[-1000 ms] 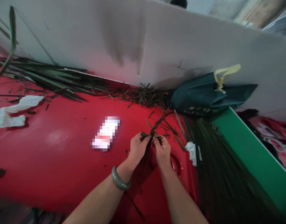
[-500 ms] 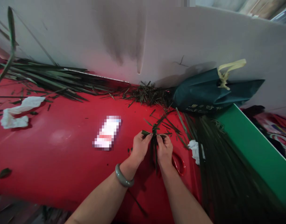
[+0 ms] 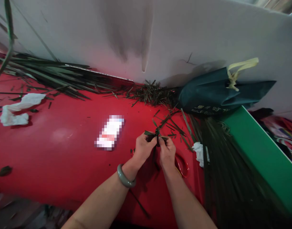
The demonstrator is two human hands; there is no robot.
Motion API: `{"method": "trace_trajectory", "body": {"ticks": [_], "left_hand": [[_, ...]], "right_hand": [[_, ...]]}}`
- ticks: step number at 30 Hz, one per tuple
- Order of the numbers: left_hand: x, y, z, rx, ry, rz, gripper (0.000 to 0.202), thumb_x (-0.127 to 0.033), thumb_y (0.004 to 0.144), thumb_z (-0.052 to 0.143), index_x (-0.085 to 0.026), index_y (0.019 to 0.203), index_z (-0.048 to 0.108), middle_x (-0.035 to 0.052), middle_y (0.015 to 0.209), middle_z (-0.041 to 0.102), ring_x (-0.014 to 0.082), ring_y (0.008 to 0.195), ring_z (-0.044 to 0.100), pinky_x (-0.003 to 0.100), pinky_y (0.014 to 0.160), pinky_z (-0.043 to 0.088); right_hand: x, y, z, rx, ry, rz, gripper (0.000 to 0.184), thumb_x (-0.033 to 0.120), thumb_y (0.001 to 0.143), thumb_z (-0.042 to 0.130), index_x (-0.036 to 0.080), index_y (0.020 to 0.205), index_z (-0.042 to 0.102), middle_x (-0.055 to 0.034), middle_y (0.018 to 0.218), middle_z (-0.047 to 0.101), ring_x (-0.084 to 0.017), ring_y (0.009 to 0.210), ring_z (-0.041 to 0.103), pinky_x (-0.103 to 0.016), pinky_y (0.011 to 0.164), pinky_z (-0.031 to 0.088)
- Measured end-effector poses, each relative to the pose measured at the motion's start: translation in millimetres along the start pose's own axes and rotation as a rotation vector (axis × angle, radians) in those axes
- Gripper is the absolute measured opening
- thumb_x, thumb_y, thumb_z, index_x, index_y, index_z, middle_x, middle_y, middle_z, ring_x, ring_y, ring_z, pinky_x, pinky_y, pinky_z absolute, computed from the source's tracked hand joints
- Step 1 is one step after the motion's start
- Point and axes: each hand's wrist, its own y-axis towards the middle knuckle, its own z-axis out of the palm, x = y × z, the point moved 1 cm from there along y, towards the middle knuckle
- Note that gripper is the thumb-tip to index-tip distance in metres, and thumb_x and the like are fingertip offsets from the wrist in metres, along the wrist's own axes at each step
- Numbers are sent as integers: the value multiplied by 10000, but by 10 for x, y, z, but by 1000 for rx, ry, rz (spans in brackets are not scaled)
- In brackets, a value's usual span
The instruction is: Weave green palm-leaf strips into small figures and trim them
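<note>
Between my hands is a small knotted piece of woven green leaf strips (image 3: 157, 131), with strip ends sticking out to the sides and hanging below. My left hand (image 3: 144, 147), with a grey-green bangle (image 3: 125, 177) on its wrist, pinches it from the left. From the right, my right hand (image 3: 167, 150) pinches it with thumb and fingers close to the knot. Both sets of fingertips nearly meet, and part of the strips is hidden behind them. Red-handled scissors (image 3: 183, 166) lie beside my right wrist, their blades out of sight.
A bright phone (image 3: 110, 133) lies on the red tabletop (image 3: 72, 159). Long leaf strips (image 3: 52, 74) lie at the back left, with trimmed scraps (image 3: 153, 92) beside them. A dark bag (image 3: 208, 92), a green panel (image 3: 262, 152) and more strips (image 3: 227, 171) stand or lie right. Crumpled tissue (image 3: 16, 111) lies left.
The strips hanging below my hands look shorter and have shifted. A leaf end now points up above the knot. Both hands keep their pinch, and the view has moved slightly.
</note>
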Motion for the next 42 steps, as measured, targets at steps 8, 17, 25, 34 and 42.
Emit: {"method": "trace_trajectory", "body": {"ticks": [8, 17, 25, 34, 42], "left_hand": [[6, 1, 13, -28, 37, -23, 111, -202, 636, 575, -131, 713, 613, 33, 665, 625, 125, 615, 574, 245, 626, 459], [10, 34, -46, 58, -20, 12, 108, -220, 677, 566, -146, 743, 608, 23, 707, 627, 125, 682, 575, 248, 679, 447], [92, 40, -31, -10, -49, -11, 115, -241, 675, 569, -149, 723, 620, 18, 682, 624, 128, 664, 563, 255, 675, 431], [55, 55, -53, 156, -403, -254, 104, -240, 644, 624, -148, 692, 614, -23, 627, 586, 70, 582, 512, 205, 625, 403], [-11, 27, -38, 373, -508, -464, 270, -304, 563, 693, -126, 750, 615, 30, 679, 620, 114, 604, 560, 247, 624, 430]], "right_hand": [[-18, -17, 1, -6, 6, -21, 99, 277, 731, 557, 179, 743, 565, 33, 668, 556, -108, 636, 498, -238, 638, 402], [79, 22, -24, -6, -25, 10, 121, 269, 701, 582, 182, 783, 565, 22, 721, 593, -120, 685, 534, -256, 682, 412], [16, 23, -11, -92, 127, 28, 87, 239, 659, 621, 187, 710, 574, 60, 626, 571, -88, 601, 506, -224, 632, 397], [61, 155, -152, -98, 351, 215, 207, 374, 676, 588, 207, 789, 633, 11, 766, 645, -119, 695, 573, -243, 637, 437], [219, 116, -166, 180, 343, 354, 220, 332, 556, 693, 189, 718, 653, -14, 690, 673, -166, 659, 610, -298, 651, 470]]}}
